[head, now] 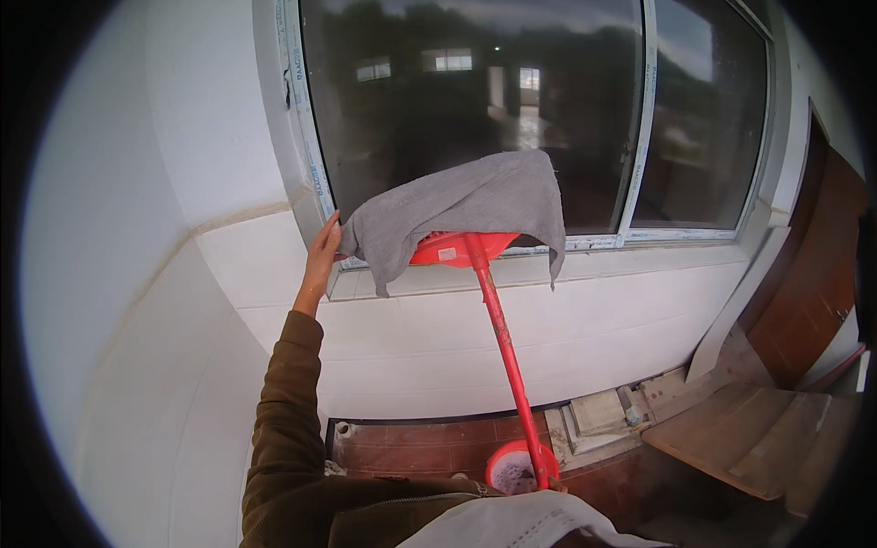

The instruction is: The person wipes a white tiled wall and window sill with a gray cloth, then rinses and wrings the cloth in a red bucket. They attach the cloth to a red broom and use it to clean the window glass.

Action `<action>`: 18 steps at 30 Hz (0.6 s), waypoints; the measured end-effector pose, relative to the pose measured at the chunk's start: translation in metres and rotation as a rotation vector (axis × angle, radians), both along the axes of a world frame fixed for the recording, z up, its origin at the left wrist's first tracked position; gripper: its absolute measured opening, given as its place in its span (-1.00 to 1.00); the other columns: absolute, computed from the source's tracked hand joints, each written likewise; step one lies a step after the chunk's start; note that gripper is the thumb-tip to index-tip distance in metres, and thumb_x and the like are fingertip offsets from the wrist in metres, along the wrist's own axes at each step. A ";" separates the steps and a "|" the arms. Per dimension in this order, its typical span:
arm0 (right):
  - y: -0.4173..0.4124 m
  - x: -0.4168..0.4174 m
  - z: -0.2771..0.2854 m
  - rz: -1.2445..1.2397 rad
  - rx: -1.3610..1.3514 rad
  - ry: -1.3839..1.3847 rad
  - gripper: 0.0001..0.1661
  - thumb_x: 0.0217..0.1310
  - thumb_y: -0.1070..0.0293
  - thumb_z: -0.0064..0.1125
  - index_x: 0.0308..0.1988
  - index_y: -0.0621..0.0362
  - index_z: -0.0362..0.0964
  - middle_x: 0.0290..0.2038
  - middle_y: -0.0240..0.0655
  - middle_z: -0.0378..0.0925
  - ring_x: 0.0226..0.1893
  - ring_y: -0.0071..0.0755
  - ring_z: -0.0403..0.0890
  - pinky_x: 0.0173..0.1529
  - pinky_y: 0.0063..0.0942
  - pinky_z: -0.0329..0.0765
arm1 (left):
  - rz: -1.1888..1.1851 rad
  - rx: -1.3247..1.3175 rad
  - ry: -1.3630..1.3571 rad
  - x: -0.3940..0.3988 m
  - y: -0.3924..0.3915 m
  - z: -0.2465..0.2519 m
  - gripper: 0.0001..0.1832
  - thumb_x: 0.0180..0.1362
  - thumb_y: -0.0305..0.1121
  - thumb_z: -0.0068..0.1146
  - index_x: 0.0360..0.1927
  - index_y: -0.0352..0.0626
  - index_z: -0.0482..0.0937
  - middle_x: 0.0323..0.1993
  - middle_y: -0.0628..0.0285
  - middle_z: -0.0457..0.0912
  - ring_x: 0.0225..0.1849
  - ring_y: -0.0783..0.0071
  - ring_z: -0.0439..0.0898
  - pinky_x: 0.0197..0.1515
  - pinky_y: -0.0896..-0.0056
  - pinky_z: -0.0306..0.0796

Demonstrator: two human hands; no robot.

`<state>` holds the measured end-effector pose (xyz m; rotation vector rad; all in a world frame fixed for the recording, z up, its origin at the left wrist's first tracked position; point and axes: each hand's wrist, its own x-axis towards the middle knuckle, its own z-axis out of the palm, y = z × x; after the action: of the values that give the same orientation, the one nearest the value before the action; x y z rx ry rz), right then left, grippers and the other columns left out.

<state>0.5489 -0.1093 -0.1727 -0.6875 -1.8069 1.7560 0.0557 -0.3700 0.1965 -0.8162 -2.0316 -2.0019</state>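
Observation:
A grey cloth [459,195] is draped over the red plastic head [445,251] of a broom, in front of a window pane. My left hand [325,248] is at the cloth's left end, its fingers pinching the edge against the window's left side. The broom's red handle [507,342] runs down towards my body. At its lower part my right hand [556,485] shows only in small part, wrapped by the handle near my jacket; most of it is hidden.
A sliding window [636,164] stands above a tiled sill [644,269]. On the red tiled floor [411,452] is a red bucket [495,472] of foamy water. Wooden boards [736,431] lie at the lower right, near a brown door [812,274]. A white wall rises at the left.

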 end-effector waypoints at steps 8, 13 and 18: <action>0.016 -0.012 0.040 -0.051 -0.036 -0.024 -0.86 -0.15 0.46 0.16 -0.65 0.21 0.38 -0.70 -0.53 0.33 -0.64 -0.71 0.31 -0.56 -0.59 0.26 | 0.492 0.071 0.367 -0.147 0.004 0.040 -0.71 0.18 -0.23 0.15 -0.30 -0.30 0.63 -0.58 0.30 0.57 -0.46 0.55 0.48 -0.30 0.51 0.35; 0.024 -0.013 0.037 0.015 0.004 -0.040 -0.95 -0.14 0.53 0.17 -0.58 0.24 0.46 -0.68 -0.56 0.36 -0.63 -0.75 0.31 -0.56 -0.64 0.25 | 0.893 -0.751 0.239 -0.177 -0.023 0.043 -0.55 -0.02 -0.42 0.03 0.03 -0.09 0.56 -0.08 -0.01 0.61 -0.04 -0.04 0.56 0.03 0.15 0.41; 0.052 -0.021 0.023 0.122 0.052 0.039 -0.95 -0.12 0.52 0.22 -0.52 0.24 0.49 -0.67 -0.56 0.35 -0.63 -0.74 0.30 -0.55 -0.64 0.24 | 0.099 -0.312 0.335 -0.074 0.041 0.139 -0.58 0.30 -0.33 -0.15 0.22 -0.15 0.39 0.02 0.10 0.56 0.02 0.35 0.56 0.00 0.34 0.41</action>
<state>0.5283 -0.0572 -0.1492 -0.5284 -1.8966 1.7804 -0.0182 -0.3290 0.3359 -1.0071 -2.1556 -1.4028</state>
